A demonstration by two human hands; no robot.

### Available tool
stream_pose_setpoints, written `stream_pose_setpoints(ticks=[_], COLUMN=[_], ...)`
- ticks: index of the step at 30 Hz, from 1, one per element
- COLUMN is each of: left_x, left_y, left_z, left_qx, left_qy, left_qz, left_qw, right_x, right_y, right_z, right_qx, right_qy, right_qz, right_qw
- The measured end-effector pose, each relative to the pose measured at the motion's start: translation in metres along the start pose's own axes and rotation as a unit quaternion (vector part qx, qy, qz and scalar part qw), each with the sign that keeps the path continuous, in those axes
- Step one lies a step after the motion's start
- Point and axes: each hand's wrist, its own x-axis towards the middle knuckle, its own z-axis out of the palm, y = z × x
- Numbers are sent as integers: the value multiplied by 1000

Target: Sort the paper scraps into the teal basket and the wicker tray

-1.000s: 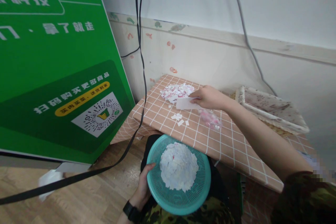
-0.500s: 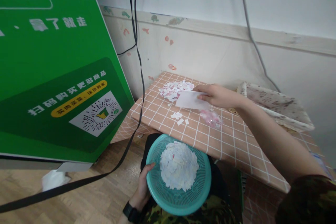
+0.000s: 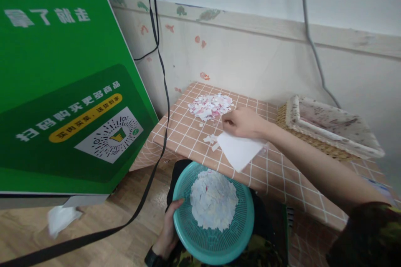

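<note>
Over the brown, white-gridded cloth of the tabletop (image 3: 184,133), a flat white paper sheet (image 3: 239,152) slants, gripped in the curled fingers of the right hand (image 3: 244,123). Just beyond lies a heap of small white-and-pink paper scraps (image 3: 209,106). Nearer me, the left hand (image 3: 170,223) clasps the rim of a round turquoise plastic basket (image 3: 213,256) holding a pale mound of paper bits (image 3: 214,200).

Soft, diffuse indoor light, a bit flat. White sheet (image 3: 240,150) reads brightest; right sleeve (image 3: 363,231) and area under table (image 3: 283,175) go near-black. Wide-angle stretch at edges. Fine detail soft, paper scraps (image 3: 209,106) included.
</note>
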Motion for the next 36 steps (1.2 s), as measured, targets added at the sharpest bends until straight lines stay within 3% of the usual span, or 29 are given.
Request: stream_pose_setpoints(ticks=[5, 10, 15, 26, 36], left_x=[3, 6, 6, 3, 6], left_y=[-2, -2, 0, 2, 0], left_z=[-4, -10, -10, -6, -10], left_qx=[-6, -20, -23, -10, -20], left_qy=[3, -10, -4, 9, -15], left_qz=[10, 8, -5, 4, -3], left_qw=[1000, 1000, 1000, 1000, 1000], right_x=[15, 19, 19, 19, 26], right_y=[-10, -13, -16, -22, -21], right_z=[36, 55, 59, 54, 52], right_qx=[55, 21, 8, 12, 47], right_qy=[-63, -69, -65, -57, -72], right_qz=[-68, -57, -26, -57, -80], right_qw=[994, 996, 998, 997, 993])
